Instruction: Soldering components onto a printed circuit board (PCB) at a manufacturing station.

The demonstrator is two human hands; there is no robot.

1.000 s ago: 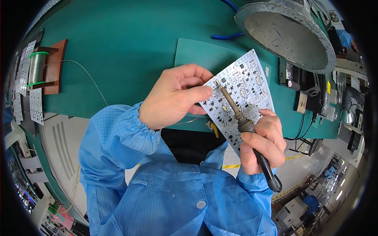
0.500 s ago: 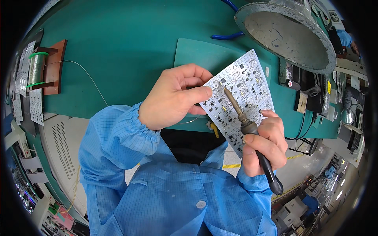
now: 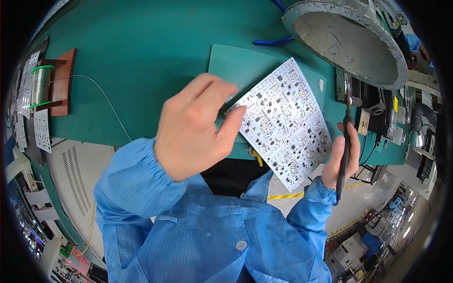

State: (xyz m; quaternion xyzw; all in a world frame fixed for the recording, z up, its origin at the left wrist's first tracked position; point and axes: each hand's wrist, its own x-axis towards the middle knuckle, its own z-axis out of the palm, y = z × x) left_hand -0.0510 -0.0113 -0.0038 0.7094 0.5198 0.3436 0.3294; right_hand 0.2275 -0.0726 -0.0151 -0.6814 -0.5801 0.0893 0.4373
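- Green desk (image 3: 137,42) spread across the upper half of the view, with a workshop floor seen beyond its near edge at the right.
- One paler green mat (image 3: 236,59) is laid on the desk, near the middle.
- One white circuit board (image 3: 288,127) is seen above the mat, turned at a slant, its lowest corner reaching past the desk's near edge. Its flat, four-sided face is crossed by thin straight lines and dotted all over with small black, silver and yellowish parts.
- Two hands are shown, both sleeved in blue checked cloth. At the board's left corner, the left hand (image 3: 193,125) is raised, fingers bent and a gap left between thumb and forefinger; whether the board is gripped by it cannot be told.
- One soldering iron (image 3: 343,165), dark-handled, is held in the right hand (image 3: 332,165), just beside the board's right edge, its tip pointed toward the far side of the desk.
- One spool (image 3: 42,87) of silvery wire with green rims is carried by one brown stand (image 3: 64,85) at far left; at least two more white boards (image 3: 42,131) are placed beside it.
- One large grey metal hood (image 3: 349,47) is set at upper right.
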